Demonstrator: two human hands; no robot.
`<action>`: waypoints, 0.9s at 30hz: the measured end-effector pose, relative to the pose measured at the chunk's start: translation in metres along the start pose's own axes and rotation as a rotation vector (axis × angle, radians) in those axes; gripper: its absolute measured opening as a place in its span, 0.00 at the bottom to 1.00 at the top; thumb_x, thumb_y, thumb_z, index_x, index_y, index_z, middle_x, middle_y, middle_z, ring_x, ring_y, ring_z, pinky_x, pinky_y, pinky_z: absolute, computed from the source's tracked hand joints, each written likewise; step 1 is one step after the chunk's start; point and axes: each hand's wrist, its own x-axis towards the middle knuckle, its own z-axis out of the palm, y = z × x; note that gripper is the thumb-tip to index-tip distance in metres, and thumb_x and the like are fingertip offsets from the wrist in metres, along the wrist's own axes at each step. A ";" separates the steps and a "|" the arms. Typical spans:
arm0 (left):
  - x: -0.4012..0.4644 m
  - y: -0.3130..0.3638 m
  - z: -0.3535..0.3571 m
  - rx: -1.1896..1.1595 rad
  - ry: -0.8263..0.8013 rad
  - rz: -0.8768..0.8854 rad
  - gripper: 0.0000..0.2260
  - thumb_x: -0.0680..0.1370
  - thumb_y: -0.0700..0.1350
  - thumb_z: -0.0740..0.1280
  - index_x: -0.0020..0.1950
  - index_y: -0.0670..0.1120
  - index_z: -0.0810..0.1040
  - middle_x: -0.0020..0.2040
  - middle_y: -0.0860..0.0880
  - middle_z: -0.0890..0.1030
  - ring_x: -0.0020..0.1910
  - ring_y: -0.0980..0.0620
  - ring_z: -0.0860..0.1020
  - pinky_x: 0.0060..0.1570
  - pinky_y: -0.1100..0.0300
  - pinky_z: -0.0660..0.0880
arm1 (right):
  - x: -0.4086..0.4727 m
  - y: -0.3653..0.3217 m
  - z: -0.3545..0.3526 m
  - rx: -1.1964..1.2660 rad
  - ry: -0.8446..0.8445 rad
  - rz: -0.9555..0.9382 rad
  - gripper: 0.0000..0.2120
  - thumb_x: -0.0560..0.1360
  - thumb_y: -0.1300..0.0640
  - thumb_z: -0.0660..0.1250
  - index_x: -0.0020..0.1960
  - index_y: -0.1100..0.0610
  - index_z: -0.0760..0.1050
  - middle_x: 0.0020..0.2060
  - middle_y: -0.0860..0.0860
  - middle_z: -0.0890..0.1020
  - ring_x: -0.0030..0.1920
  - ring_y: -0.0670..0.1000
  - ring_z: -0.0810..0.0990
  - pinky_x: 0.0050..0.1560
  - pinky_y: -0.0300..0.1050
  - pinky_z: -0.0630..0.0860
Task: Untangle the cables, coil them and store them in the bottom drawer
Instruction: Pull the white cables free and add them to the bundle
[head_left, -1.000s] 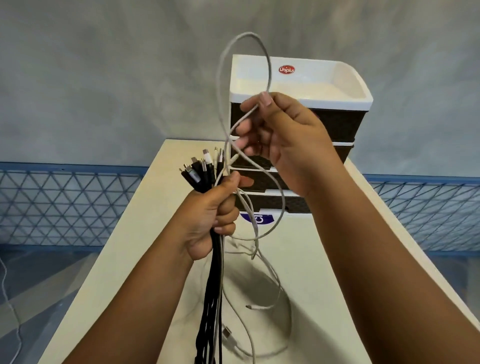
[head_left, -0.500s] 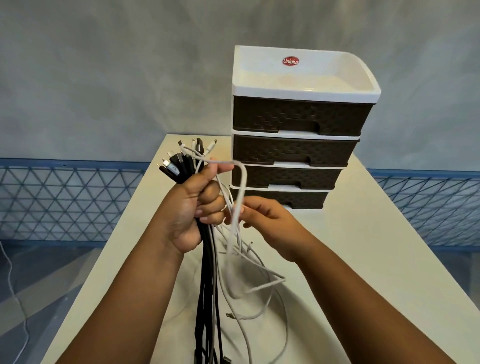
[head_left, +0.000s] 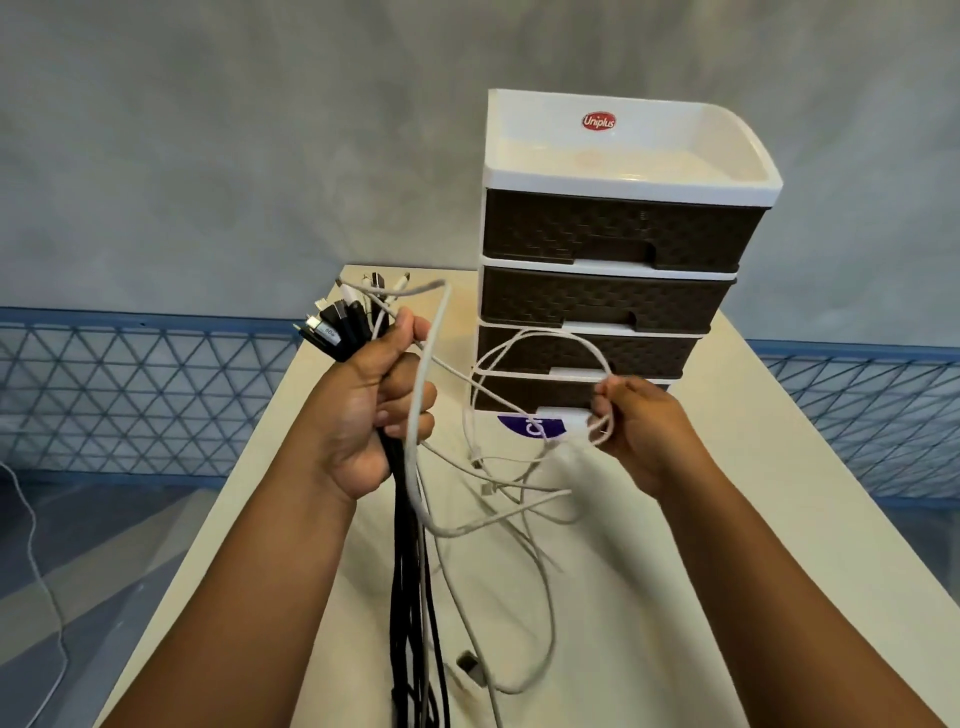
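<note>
My left hand (head_left: 376, 410) grips a bundle of black and white cables (head_left: 410, 597) just below their plugs (head_left: 340, 325), which stick up above the fist; the strands hang down to the table. My right hand (head_left: 636, 428) pinches a loop of a thin white cable (head_left: 524, 345) in front of the drawer unit's lower drawers. More white cable (head_left: 540, 587) trails in loose loops on the table between my forearms. The bottom drawer (head_left: 524, 395) of the four-drawer unit (head_left: 618, 234) looks pushed in, partly hidden by the cable loop and my right hand.
The drawer unit has a white tray top (head_left: 628, 156) and stands at the far end of a beige table (head_left: 727, 519). A purple sticker (head_left: 524, 428) lies in front of it. A blue mesh fence (head_left: 130, 395) runs behind; a grey wall is beyond.
My right hand moved from beside the left fist out to the right, drawing a white cable into a wide loop in front of the drawers. The left hand kept holding the bundle.
</note>
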 end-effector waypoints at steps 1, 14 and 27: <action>-0.001 0.002 -0.003 -0.014 -0.002 0.013 0.09 0.78 0.52 0.61 0.42 0.49 0.75 0.19 0.56 0.59 0.17 0.61 0.57 0.16 0.70 0.56 | 0.006 0.006 -0.010 0.002 0.086 0.034 0.10 0.82 0.62 0.56 0.45 0.58 0.73 0.30 0.53 0.71 0.29 0.50 0.70 0.33 0.42 0.69; -0.001 0.032 -0.025 -0.068 -0.035 0.128 0.11 0.81 0.54 0.56 0.43 0.52 0.73 0.18 0.53 0.61 0.19 0.56 0.51 0.17 0.72 0.56 | 0.025 0.059 -0.074 -1.057 0.459 0.034 0.17 0.81 0.55 0.62 0.66 0.62 0.72 0.62 0.62 0.76 0.62 0.64 0.74 0.62 0.57 0.71; -0.017 0.019 -0.005 -0.091 -0.182 -0.006 0.14 0.80 0.53 0.58 0.43 0.50 0.81 0.18 0.55 0.60 0.17 0.60 0.53 0.17 0.70 0.55 | -0.101 -0.013 0.083 -0.466 -0.377 -0.465 0.09 0.80 0.53 0.64 0.59 0.51 0.79 0.50 0.46 0.83 0.51 0.48 0.81 0.50 0.42 0.78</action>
